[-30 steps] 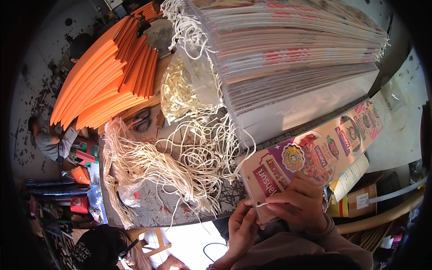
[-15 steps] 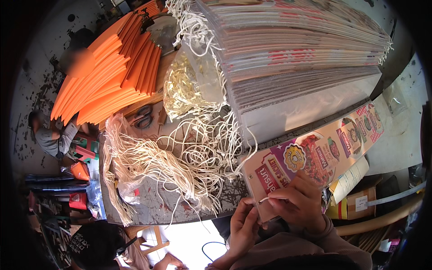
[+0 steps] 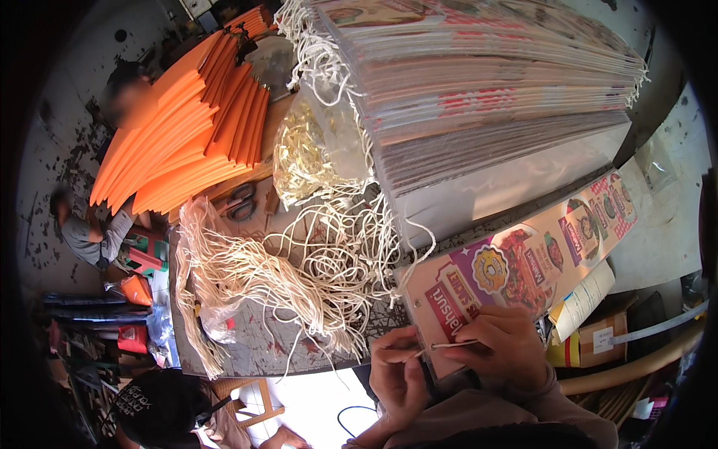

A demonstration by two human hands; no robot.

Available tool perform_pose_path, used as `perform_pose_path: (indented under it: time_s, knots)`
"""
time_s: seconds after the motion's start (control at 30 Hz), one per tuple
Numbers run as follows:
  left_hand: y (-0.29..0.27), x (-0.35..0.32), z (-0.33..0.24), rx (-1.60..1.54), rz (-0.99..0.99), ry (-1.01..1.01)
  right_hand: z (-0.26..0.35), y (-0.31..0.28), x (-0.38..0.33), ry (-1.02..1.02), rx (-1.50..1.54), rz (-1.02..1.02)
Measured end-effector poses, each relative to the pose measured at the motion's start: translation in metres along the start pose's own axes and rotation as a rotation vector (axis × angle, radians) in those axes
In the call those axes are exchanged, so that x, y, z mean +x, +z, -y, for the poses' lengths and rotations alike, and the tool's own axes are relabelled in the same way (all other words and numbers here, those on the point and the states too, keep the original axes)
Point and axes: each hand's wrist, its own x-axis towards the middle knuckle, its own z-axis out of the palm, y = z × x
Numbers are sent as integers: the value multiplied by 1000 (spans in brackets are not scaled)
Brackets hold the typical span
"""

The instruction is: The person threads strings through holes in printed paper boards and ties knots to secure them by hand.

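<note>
A long printed card sign (image 3: pixel 523 262) with food pictures lies slantwise at the table's near edge, its near left end by my hands. A short piece of white cord (image 3: pixel 452 344) runs across that end, beside the corner. My right hand (image 3: pixel 505 348) rests over the sign, thumb and fingers pinched on the cord. Just off the sign's edge, my left hand (image 3: pixel 398 370) is closed on the cord's other stretch. Whether the cord passes through a hole there is hard to make out.
Left of the sign lies a tangle of white cords (image 3: pixel 299 292). Behind are a bag of gold-coloured pieces (image 3: pixel 303 153), scissors (image 3: pixel 241 202) and folded orange sheets (image 3: pixel 172 142). A tall stack of corded signs (image 3: pixel 493 97) fills the far right. Other people sit at the left.
The cord between my hands is now drawn out straighter. My left hand has shifted slightly left, away from the sign's edge, and my right hand has moved slightly down.
</note>
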Motion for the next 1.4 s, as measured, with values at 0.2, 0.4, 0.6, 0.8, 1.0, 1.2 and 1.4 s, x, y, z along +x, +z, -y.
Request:
perform_pose_path:
  time_s: [0.2,0.4,0.6,0.8,1.0,1.2,1.4]
  knots:
    - [14,12,-23,-1001,-285,-611,-15,-51,-24,86,-21,51]
    - [5,26,-13,-989,-368,-596,-85,-80,-55,-354,743,58]
    - [2,36,-14,-898,-127,-699,-87,-98,-80,-204,1527,-619]
    - [-2,33,-5,-906,-201,-716,-83,-108,-39,-98,1927,-558]
    - [-4,28,-2,-1022,-101,-841,-28,-54,6,77,506,-203]
    - [-5,22,3,-666,-55,-656,-10,-21,24,-227,-47,173]
    - [5,26,-7,-407,-86,-588,-7,-7,23,-340,-233,154]
